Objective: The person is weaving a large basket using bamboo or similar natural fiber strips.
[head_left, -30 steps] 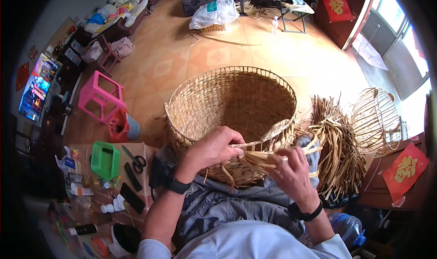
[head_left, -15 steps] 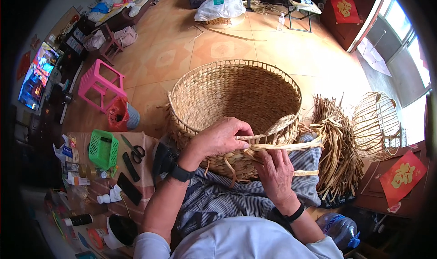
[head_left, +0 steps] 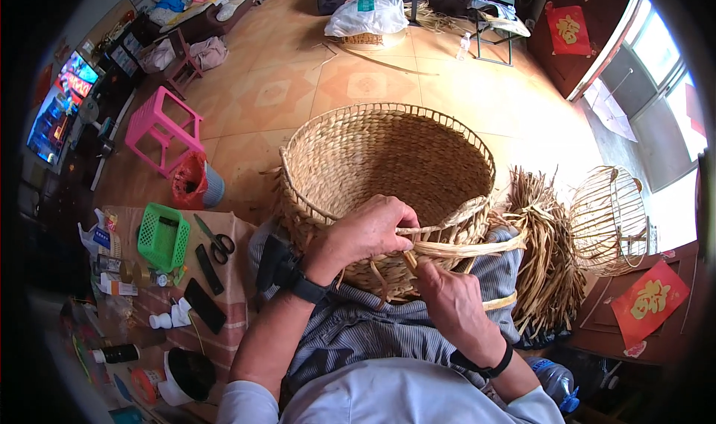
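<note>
Head view, looking down at the work. Seeing a big woven basket (head_left: 358, 155) in there, right?

Yep, pretty much dead centre, mouth up, inner far wall in plain sight. Sitting over the lap, up against some grey striped cloth (head_left: 365, 334).

Nice. And the left hand (head_left: 373, 226)?

On the basket's near rim, toward the right side of the mouth. Grip narrow, thumb and finger pinched together on the rim. Black watch (head_left: 308, 288) on that wrist.

Right hand (head_left: 455, 297)?

Just below and to the right, really close to the left one. Fingers curled in tight, grip closed on a short amber straw strip (head_left: 409, 261) right under the rim. Palm hidden, so can't tell about anything tucked inside. Also a pale band of strands (head_left: 466, 249) running along the outside of the basket, then off to the right past the hand.

More material lying around?

Loads. Big shaggy sheaf of dried straw (head_left: 548, 252) on the right, just beside the striped cloth, plus an open-ribbed frame basket (head_left: 611, 219) next to it.

And over on the left?

Cluttered, brown-covered counter (head_left: 233, 230): green plastic basket (head_left: 162, 237), dark-handled scissors (head_left: 221, 247) with blades pointing away. Past that, a bin with a red liner (head_left: 213, 187) near a pink plastic stool (head_left: 165, 126) on the tiled floor (head_left: 261, 118).
</note>
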Action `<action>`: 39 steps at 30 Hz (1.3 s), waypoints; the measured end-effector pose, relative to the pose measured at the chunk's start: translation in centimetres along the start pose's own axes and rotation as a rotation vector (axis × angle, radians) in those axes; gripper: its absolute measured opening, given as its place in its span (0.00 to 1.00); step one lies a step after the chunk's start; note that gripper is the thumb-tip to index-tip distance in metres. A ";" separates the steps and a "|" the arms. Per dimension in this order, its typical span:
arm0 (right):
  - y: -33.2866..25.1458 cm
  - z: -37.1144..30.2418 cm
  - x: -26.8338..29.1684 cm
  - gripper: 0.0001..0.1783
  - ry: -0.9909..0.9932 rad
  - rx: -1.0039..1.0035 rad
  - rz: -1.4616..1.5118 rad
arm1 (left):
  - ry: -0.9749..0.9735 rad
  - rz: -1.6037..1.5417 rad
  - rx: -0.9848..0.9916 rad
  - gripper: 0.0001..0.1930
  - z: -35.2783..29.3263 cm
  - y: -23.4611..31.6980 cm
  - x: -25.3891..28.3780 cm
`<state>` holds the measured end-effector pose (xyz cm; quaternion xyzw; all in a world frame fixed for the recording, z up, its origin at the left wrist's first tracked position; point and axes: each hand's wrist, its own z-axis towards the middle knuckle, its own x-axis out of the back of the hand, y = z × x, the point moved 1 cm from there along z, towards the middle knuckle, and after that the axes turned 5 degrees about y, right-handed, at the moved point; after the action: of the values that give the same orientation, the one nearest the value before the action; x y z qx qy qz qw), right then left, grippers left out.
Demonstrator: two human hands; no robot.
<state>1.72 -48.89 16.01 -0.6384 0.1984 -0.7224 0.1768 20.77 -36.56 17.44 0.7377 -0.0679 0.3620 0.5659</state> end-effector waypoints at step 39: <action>0.3 2.8 1.0 0.08 0.254 -0.009 -0.218 | -0.297 -0.315 0.113 0.21 1.9 -2.4 0.0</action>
<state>4.39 -49.84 17.04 -0.5605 0.1521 -0.8112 0.0680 22.84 -37.44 15.35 0.8148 -0.0140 0.1599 0.5571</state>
